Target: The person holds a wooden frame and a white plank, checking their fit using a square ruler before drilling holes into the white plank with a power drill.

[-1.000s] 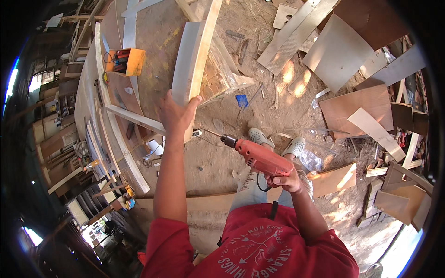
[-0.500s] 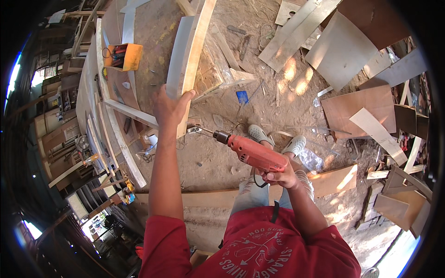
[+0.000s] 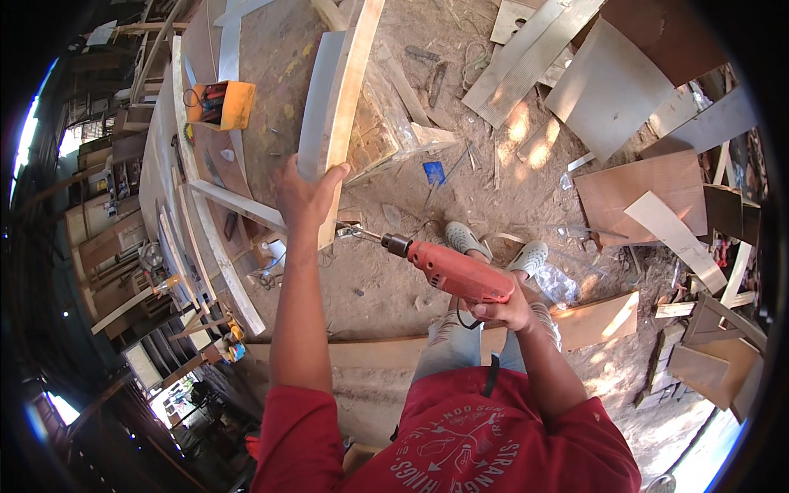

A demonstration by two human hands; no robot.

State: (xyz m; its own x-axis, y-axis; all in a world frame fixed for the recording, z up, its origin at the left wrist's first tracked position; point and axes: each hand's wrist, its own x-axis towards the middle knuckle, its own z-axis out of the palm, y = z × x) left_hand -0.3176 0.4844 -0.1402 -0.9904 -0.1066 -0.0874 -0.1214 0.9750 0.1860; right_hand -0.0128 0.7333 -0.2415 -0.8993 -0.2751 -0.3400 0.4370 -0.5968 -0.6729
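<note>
My left hand [image 3: 308, 195] is wrapped round the near end of a long wooden beam [image 3: 352, 90], with the thumb on its right face. A pale grey strip [image 3: 319, 103] runs along the beam's left side. In my right hand [image 3: 511, 307] is a red power drill [image 3: 456, 269], held level by its rear handle with a black cord hanging below. Its black chuck [image 3: 396, 244] points left, and the thin bit reaches toward the beam's near end. Whether the bit touches the wood I cannot tell.
An orange box [image 3: 238, 105] of tools sits on the worktable [image 3: 267, 57], with a narrow wooden strip [image 3: 234, 203] nearby. On the dirt floor lie a blue piece [image 3: 434, 172], crumpled clear plastic [image 3: 555, 284] and, at right, several boards [image 3: 645, 197]. A long plank [image 3: 370, 353] lies near my feet.
</note>
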